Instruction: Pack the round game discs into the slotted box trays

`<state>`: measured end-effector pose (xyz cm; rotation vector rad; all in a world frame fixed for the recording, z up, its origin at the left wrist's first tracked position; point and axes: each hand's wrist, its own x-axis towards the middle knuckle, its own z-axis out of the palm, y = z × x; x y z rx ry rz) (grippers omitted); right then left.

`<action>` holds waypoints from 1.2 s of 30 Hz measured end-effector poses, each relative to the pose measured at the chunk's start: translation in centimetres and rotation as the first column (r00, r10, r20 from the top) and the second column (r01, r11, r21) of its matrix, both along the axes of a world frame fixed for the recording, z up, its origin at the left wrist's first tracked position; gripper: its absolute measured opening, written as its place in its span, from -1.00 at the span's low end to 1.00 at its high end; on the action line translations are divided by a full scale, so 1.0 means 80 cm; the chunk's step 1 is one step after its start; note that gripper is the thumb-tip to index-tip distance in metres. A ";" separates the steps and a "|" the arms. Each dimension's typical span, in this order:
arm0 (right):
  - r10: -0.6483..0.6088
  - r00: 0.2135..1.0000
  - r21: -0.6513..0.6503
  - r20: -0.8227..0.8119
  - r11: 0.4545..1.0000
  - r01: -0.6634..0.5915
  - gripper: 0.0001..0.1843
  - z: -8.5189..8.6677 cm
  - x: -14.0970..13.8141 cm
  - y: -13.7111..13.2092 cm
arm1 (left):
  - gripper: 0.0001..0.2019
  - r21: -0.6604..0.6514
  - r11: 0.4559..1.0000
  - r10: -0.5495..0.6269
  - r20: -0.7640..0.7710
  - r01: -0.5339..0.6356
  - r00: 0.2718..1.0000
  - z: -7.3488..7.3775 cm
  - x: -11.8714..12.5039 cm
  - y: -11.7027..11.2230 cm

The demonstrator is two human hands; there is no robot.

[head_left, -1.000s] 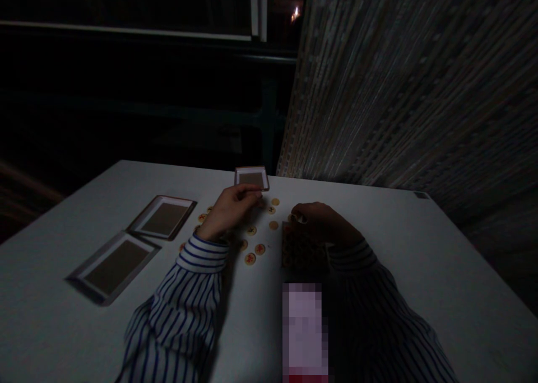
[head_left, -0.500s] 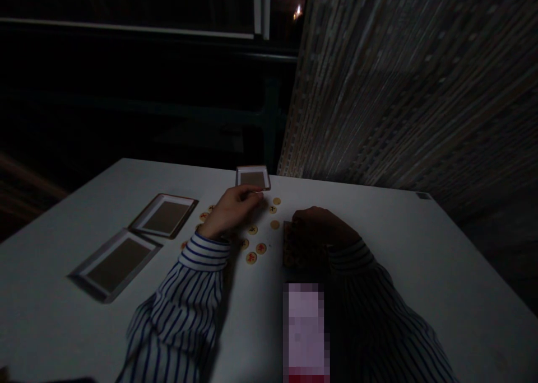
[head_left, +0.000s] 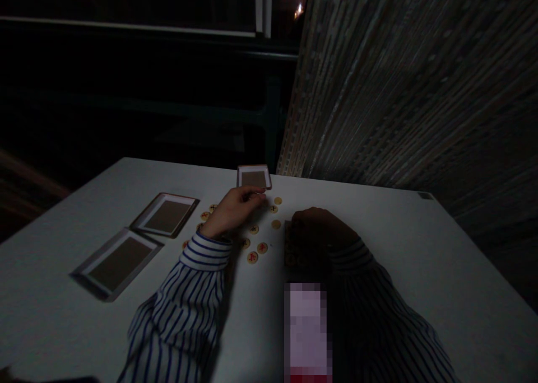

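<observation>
Your striped sleeves [head_left: 180,310] reach in over the white table [head_left: 424,265]. At left lies a grey-edged tray [head_left: 121,262]. A dark box [head_left: 295,270] of round pieces sits under your right hand [head_left: 323,226]; your fingers there curl down, too shadowed to tell whether they hold one. Left of it lie loose discs [head_left: 252,257], your left hand [head_left: 235,209] above some, fingers bent nearly together, grip unclear. Farther back are a brown-rimmed tray [head_left: 166,216], a smaller tray [head_left: 254,178] and a strand curtain [head_left: 357,92].
</observation>
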<state>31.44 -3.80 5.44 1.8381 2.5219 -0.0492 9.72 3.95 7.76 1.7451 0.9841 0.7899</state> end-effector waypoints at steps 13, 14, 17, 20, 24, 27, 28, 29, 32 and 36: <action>0.006 0.997 -0.013 -0.072 1.000 -0.007 -0.76 -0.005 0.005 0.002 | -0.58 0.010 1.000 -0.022 -0.008 0.022 1.000 0.000 -0.001 0.000; 0.010 0.997 -0.015 -0.076 1.000 -0.011 -0.77 -0.004 0.005 0.002 | -0.58 0.006 1.000 -0.026 -0.010 0.026 1.000 0.001 -0.001 0.000; 0.008 0.997 -0.015 -0.078 1.000 -0.009 -0.79 -0.001 0.005 0.000 | -0.59 0.013 1.000 -0.026 -0.006 0.026 1.000 0.001 -0.002 0.000; 0.008 0.997 -0.036 -0.074 0.999 -0.011 -0.80 -0.001 0.005 0.001 | -0.59 0.012 1.000 -0.024 -0.004 0.024 1.000 0.001 -0.002 0.000; -0.008 0.999 -0.056 -0.044 0.998 0.005 -0.77 -0.002 0.001 0.003 | -0.59 0.016 1.000 -0.019 -0.036 0.019 0.999 0.004 -0.002 -0.002; 0.000 1.000 -0.063 -0.027 0.998 -0.002 -0.75 -0.001 -0.001 0.004 | -0.59 0.023 1.000 -0.013 -0.047 0.014 0.999 0.006 -0.001 -0.003; 0.005 1.000 -0.065 -0.016 0.998 -0.006 -0.75 0.000 -0.002 0.004 | -0.59 0.027 1.000 -0.010 -0.042 0.011 0.999 0.005 -0.001 -0.003; 0.006 1.000 -0.066 -0.004 0.998 -0.006 -0.75 0.000 -0.002 0.004 | -0.60 0.030 0.999 -0.009 -0.037 0.010 0.999 0.004 -0.001 -0.002; 0.004 1.000 -0.066 0.010 0.998 -0.003 -0.75 -0.001 -0.002 0.006 | -0.60 0.032 0.999 -0.019 -0.032 0.020 0.999 0.000 -0.001 0.001; 0.004 1.000 -0.079 -0.010 0.997 -0.004 -0.77 -0.006 0.000 0.008 | -0.60 0.040 0.999 -0.029 -0.026 0.030 0.999 -0.003 -0.002 0.003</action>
